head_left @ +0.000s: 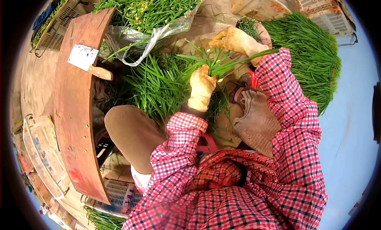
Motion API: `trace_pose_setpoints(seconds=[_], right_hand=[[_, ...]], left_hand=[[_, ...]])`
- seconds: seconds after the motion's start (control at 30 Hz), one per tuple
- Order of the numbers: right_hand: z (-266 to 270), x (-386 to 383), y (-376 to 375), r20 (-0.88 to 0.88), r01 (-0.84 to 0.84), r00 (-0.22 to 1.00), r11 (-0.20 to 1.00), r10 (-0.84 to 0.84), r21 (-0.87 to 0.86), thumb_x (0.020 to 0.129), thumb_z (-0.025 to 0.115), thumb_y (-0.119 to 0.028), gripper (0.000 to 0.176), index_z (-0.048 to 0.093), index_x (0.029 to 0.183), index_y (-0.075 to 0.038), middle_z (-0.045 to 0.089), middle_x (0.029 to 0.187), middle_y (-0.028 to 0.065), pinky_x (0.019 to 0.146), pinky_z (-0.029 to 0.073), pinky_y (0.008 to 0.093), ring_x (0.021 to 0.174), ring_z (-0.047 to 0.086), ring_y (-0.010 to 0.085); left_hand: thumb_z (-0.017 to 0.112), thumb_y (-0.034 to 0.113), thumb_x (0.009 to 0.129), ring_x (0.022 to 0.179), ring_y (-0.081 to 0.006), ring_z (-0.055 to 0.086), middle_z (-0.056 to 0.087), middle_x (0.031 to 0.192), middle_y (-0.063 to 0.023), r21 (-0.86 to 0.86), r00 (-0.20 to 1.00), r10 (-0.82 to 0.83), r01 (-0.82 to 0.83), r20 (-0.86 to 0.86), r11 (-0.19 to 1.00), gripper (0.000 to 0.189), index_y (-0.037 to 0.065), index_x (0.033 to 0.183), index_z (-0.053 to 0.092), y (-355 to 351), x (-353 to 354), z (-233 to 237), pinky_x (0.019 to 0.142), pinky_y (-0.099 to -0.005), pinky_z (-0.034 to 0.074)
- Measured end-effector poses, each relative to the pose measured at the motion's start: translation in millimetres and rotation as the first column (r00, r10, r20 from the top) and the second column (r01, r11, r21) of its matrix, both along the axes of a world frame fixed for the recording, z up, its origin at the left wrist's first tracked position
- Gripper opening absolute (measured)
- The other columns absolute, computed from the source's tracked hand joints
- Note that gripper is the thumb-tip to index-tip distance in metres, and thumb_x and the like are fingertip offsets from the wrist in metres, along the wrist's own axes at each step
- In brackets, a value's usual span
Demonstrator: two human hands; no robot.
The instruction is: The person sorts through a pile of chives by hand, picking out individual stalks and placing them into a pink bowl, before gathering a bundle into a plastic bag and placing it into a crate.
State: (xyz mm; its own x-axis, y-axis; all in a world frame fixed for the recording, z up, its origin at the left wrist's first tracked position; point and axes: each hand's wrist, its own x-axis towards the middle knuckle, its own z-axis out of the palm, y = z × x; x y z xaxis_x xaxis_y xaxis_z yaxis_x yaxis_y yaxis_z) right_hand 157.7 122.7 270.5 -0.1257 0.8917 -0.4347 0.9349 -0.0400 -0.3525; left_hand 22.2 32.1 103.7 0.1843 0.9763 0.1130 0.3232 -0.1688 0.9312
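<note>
My left hand (201,87), in a yellowed work glove, is closed around a small bunch of garlic chives (217,66) whose long green leaves fan out to both sides. Just above and to the right is my right hand (237,39), gloved too, with its fingers curled together. Whatever may be between those fingers is too small to make out. Below and left of my left hand lies a loose heap of green leaves (154,85) on the floor, beside my knee.
A cleaver (85,59) lies on a long wooden board (73,111) at the left. Cut greens fill a plastic bag (158,35) at the top. A thick, neatly aligned stack of chives (305,55) sits at the right. Plastic crates (61,22) stand around the edges.
</note>
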Motion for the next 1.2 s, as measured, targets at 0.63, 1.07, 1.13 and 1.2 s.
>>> trace_pose_setpoints(seconds=[0.63,1.07,1.13,1.2], right_hand=[[-22.4,-8.2,-35.6,-0.374,0.103,0.927,0.941,0.027,0.323,0.08,0.064,-0.015,0.036,0.061,0.116,-0.01,0.068,0.091,0.0088,0.066,0.05,0.0289,0.076,0.064,0.0171],[6.8,17.3,-30.8,-0.66,0.593,0.695,0.747,-0.286,0.301,0.081,0.065,-0.002,0.024,0.065,0.106,0.001,0.069,0.091,0.0081,0.075,0.049,0.0203,0.081,0.063,0.011],[10.7,32.4,-25.0,-0.704,0.639,0.646,0.714,-0.296,0.285,0.082,0.064,0.0,0.025,0.064,0.107,0.003,0.069,0.092,0.0098,0.077,0.05,0.0201,0.083,0.064,0.0119],[13.3,43.3,-22.6,-0.731,0.644,0.62,0.716,-0.285,0.267,0.082,0.064,0.0,0.027,0.062,0.108,0.004,0.069,0.093,0.0113,0.076,0.051,0.0209,0.084,0.065,0.0139]], left_hand=[[0.075,0.025,0.064,0.072,-0.0358,0.062,0.062,0.075,-0.0166,-0.038,0.961,0.025,-0.037,-0.275,0.999,0.031,0.005,0.082,0.059,2.0,1.8,13.7,0.065,-0.0422,0.049],[0.055,0.003,0.086,0.071,-0.0157,0.062,0.067,0.088,-0.0089,-0.123,0.918,-0.06,0.117,0.392,0.985,0.011,-0.001,0.093,0.061,1.2,-16.5,32.4,0.063,-0.0246,0.049],[0.06,0.006,0.087,0.079,-0.0139,0.062,0.068,0.091,-0.0066,-0.35,0.512,0.072,0.471,0.856,0.809,0.015,-0.001,0.099,0.063,9.0,-25.8,41.3,0.07,-0.0237,0.048],[0.065,0.012,0.087,0.082,-0.0102,0.06,0.068,0.094,-0.002,-0.166,0.845,-0.161,0.281,0.509,0.945,0.02,0.001,0.104,0.065,8.2,-23.5,36.1,0.075,-0.0236,0.047]])
